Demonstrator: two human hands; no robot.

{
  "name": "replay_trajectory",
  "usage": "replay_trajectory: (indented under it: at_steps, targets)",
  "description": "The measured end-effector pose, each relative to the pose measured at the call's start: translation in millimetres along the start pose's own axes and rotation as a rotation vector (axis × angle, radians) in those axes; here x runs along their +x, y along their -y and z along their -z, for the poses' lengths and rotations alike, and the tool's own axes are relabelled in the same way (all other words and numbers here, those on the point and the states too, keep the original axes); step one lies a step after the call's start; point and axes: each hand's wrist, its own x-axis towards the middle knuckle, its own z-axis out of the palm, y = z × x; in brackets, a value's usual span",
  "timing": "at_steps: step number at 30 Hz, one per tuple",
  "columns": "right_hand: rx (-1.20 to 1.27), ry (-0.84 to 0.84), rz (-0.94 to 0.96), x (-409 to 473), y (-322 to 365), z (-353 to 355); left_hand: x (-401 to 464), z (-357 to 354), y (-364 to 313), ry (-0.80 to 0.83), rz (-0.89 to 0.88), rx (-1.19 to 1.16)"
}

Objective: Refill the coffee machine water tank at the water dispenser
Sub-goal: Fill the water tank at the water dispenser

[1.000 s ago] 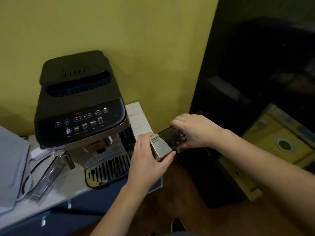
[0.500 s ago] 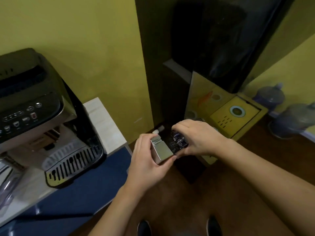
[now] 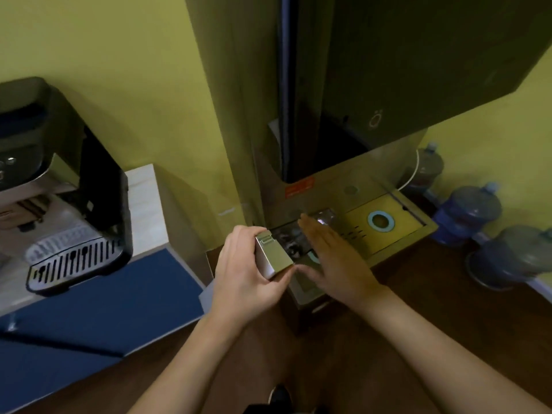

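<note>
View from a head-worn camera, looking down at a person's two bare forearms in a room with yellow-green walls and a dark wood floor.

At far left, a coffee machine with a dark body stands on a pale bench; its slotted metal drip tray faces the camera. The bench front below it is a blue panel.

Just right of the bench, near the centre, the left hand holds the water tank, a dark see-through container with a silvery metal end panel. The fingers wrap around the metal end, with the thumb pressed under its lower corner (a firm, closed grip).

The right hand is flat and open just beside the tank, fingers straight and together, pointing away from the person. It grips nothing; whether it touches the tank's side cannot be told.

The tank is held in the air in front of the tall dark water dispenser, just above the dispenser's tray, which is yellow with a pale blue ring.

At far right, three large blue water bottles stand on the floor by the wall.

The tip of a dark shoe shows at the bottom edge.
</note>
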Motion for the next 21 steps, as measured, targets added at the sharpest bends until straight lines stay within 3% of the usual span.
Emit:
replay_trajectory:
  at_steps: [6, 11, 21]
  targets:
    - [0.294, 0.058, -0.332, -27.0, -40.3, -26.9, 30.1, -48.7, -22.5, 0.052, 0.055, 0.157]
    - [0.445, 0.195, -0.363, -24.4, -90.5, -28.2, 47.7, -100.4, -49.0, 0.067, 0.062, 0.347]
    - [0.692, 0.517, -0.289, -25.1, -191.8, -17.8, 85.4, -198.2, -107.0, 0.28, 0.206, 0.618]
